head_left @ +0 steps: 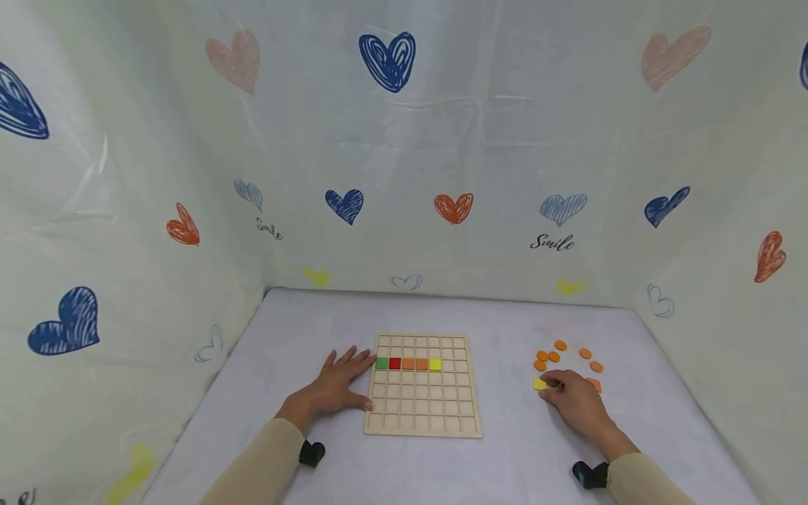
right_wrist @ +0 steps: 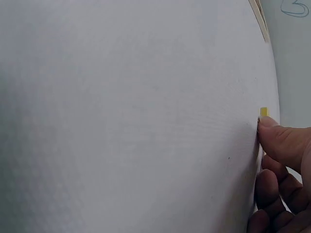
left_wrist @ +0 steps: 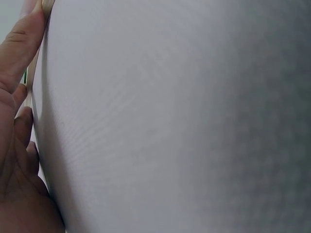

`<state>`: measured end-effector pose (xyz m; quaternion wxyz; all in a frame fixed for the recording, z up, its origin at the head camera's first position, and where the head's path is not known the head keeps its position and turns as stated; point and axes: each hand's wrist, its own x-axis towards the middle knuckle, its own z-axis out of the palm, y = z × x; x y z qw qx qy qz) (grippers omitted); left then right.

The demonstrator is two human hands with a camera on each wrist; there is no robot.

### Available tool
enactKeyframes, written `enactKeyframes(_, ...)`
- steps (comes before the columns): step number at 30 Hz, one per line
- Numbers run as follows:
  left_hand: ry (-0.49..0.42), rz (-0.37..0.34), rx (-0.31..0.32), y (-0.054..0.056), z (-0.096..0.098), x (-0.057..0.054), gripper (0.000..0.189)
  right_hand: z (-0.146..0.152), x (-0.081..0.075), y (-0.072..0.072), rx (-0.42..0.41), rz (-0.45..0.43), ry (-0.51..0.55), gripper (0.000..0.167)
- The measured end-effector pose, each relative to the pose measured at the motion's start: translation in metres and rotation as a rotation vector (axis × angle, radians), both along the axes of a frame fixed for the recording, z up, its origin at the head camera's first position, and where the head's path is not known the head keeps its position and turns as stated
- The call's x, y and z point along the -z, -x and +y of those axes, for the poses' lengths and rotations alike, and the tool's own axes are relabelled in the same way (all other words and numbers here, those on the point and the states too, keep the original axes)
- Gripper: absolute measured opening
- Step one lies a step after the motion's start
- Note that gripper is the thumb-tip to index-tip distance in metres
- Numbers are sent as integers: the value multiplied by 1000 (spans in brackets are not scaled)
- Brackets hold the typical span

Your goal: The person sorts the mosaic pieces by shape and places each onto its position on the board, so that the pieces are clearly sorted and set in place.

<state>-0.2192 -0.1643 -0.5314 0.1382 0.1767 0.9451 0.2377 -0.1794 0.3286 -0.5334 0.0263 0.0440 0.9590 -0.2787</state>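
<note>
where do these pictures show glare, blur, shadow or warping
Head: glossy streaks on the white, heart-printed sheet backdrop; left wrist: white tabletop dark and blurry at right, its outline bowed along the bare left hand; right wrist: tabletop dark at left, shadow beside the bare right hand.

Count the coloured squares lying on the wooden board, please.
5, in one row on the board, left to right: green square, red square, first orange square, second orange square, yellow square.
</note>
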Motion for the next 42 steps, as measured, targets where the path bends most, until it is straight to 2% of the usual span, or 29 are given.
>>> enactKeyframes(7,7,-11,0,0,0,-3,103,0,1,1,-18,8,7,32)
enactKeyframes(13,13,-7,2,1,-1,-3,103,-2,-3,3,-47,91,84,31)
enactKeyframes(20,3,-20,7,3,-2,-2,104,-14,-13,15,-50,187,165,27)
enactKeyframes(28,8,-18,7,3,-3,-2,105,-35,-23,28,-67,213,237,29)
enactKeyframes(42,10,-19,-4,3,-3,2,103,-71,-25,44,-22,257,264,28)
